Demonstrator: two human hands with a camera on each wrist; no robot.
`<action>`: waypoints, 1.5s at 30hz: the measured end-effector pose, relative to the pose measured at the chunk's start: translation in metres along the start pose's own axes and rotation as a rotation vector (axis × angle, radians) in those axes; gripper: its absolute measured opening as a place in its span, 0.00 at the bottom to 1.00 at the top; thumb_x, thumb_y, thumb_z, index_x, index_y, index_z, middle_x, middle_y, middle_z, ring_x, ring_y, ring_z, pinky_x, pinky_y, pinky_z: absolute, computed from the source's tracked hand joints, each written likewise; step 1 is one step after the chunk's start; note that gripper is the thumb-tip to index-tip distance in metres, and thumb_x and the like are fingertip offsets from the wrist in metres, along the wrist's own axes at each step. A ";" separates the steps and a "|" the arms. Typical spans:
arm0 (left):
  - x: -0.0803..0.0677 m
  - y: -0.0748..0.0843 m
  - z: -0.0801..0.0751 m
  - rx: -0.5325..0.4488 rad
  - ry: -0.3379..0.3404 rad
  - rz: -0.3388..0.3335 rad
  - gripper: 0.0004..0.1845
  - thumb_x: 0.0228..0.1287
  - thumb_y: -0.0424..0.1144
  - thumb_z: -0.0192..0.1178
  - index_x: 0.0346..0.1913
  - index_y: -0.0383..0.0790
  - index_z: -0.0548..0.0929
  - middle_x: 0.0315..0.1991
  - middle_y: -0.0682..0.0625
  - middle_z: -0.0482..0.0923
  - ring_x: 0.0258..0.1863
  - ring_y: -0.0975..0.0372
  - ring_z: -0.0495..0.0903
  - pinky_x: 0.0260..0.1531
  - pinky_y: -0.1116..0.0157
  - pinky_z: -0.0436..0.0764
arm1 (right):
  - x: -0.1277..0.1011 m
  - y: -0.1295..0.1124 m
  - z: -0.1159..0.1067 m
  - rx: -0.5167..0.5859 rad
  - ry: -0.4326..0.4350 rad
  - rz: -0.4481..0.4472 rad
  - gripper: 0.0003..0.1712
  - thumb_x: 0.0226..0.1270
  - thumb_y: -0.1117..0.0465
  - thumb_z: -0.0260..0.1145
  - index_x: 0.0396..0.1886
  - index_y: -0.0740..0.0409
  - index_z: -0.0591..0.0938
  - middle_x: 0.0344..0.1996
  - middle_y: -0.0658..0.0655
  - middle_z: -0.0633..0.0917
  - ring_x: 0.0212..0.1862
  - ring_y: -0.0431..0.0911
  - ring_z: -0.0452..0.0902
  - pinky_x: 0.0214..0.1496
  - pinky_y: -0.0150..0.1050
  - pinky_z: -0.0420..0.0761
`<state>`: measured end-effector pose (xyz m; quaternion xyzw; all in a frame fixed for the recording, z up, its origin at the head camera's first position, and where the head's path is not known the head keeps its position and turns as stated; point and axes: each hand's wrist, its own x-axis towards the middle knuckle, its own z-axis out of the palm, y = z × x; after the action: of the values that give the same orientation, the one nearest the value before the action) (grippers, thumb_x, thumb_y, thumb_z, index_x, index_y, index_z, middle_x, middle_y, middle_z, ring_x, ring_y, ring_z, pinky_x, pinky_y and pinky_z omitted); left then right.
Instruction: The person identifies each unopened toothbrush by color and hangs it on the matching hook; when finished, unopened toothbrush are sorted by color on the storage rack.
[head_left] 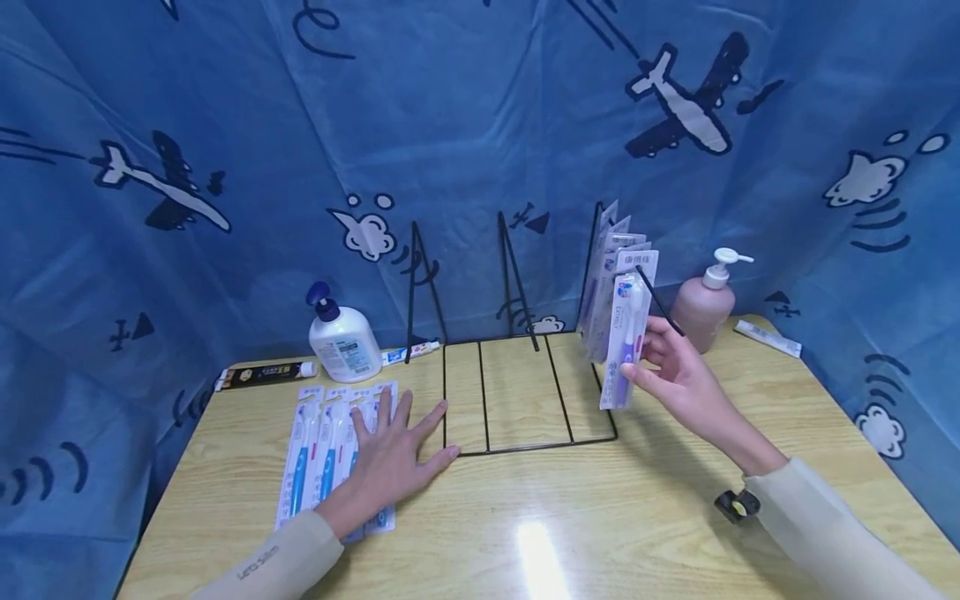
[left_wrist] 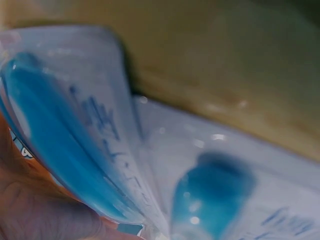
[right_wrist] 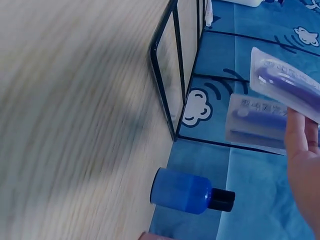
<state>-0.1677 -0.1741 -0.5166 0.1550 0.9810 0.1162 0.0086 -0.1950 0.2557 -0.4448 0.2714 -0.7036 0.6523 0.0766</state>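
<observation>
My right hand (head_left: 678, 371) pinches a packaged purple toothbrush (head_left: 621, 333), thumb on its front and fingers behind. Its card is at the front end of the right hook of a black wire rack (head_left: 487, 450). Several more toothbrush packs (head_left: 597, 304) hang behind it on that hook. In the right wrist view, fingers are against the lower end of the purple pack (right_wrist: 285, 80). On the left, my left hand (head_left: 393, 458) lies with fingers spread over a row of blue toothbrush packs (head_left: 326, 467), partly covering them. The left wrist view shows blue handles (left_wrist: 55, 135) under clear plastic.
A white pump bottle (head_left: 347, 343), a black toothpaste tube (head_left: 266, 375) and a small tube (head_left: 408, 352) are at the back left. Behind my right hand stands a pink pump bottle (head_left: 702, 308), with a white tube (head_left: 768, 337) beyond. The right wrist view has a blue bottle (right_wrist: 182, 192).
</observation>
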 end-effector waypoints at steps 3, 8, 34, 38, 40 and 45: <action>0.000 0.000 0.001 0.004 0.001 0.006 0.44 0.74 0.78 0.49 0.85 0.63 0.68 0.85 0.30 0.53 0.84 0.29 0.37 0.69 0.18 0.34 | 0.005 0.005 0.000 -0.035 0.031 0.002 0.29 0.74 0.84 0.63 0.71 0.69 0.72 0.57 0.51 0.88 0.56 0.42 0.86 0.54 0.33 0.86; 0.001 0.000 0.000 0.008 0.008 0.008 0.44 0.74 0.79 0.49 0.85 0.63 0.68 0.85 0.30 0.54 0.84 0.28 0.38 0.69 0.18 0.35 | 0.013 0.012 0.000 -0.078 0.100 0.009 0.23 0.72 0.83 0.65 0.63 0.73 0.73 0.53 0.49 0.87 0.54 0.40 0.85 0.57 0.31 0.84; 0.001 0.000 -0.001 -0.011 -0.004 -0.005 0.44 0.73 0.77 0.53 0.85 0.62 0.68 0.85 0.30 0.53 0.84 0.30 0.35 0.69 0.18 0.32 | -0.049 0.010 0.037 -0.702 -0.446 0.253 0.44 0.82 0.39 0.67 0.85 0.60 0.68 0.82 0.65 0.67 0.82 0.69 0.58 0.73 0.78 0.62; 0.000 0.000 -0.001 -0.011 -0.007 -0.006 0.44 0.73 0.77 0.53 0.85 0.62 0.69 0.85 0.30 0.54 0.84 0.30 0.36 0.69 0.18 0.32 | -0.041 0.022 0.050 -0.773 -0.461 0.282 0.51 0.79 0.32 0.65 0.88 0.57 0.63 0.86 0.65 0.60 0.84 0.71 0.50 0.71 0.85 0.55; 0.000 -0.001 -0.001 -0.009 -0.006 -0.006 0.43 0.73 0.77 0.53 0.85 0.62 0.69 0.85 0.30 0.54 0.84 0.30 0.36 0.69 0.18 0.32 | -0.036 0.030 0.057 -0.807 -0.451 0.289 0.54 0.77 0.28 0.64 0.88 0.55 0.62 0.86 0.64 0.58 0.84 0.71 0.48 0.71 0.85 0.53; 0.001 -0.001 0.000 -0.010 -0.003 -0.003 0.43 0.74 0.77 0.52 0.85 0.62 0.69 0.84 0.30 0.55 0.84 0.30 0.36 0.69 0.18 0.32 | -0.022 0.044 0.068 -0.885 -0.417 0.314 0.57 0.74 0.24 0.63 0.88 0.55 0.63 0.87 0.66 0.56 0.83 0.75 0.47 0.72 0.82 0.52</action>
<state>-0.1689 -0.1749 -0.5164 0.1538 0.9806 0.1208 0.0111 -0.1813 0.1971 -0.5031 0.2286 -0.9448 0.2278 -0.0566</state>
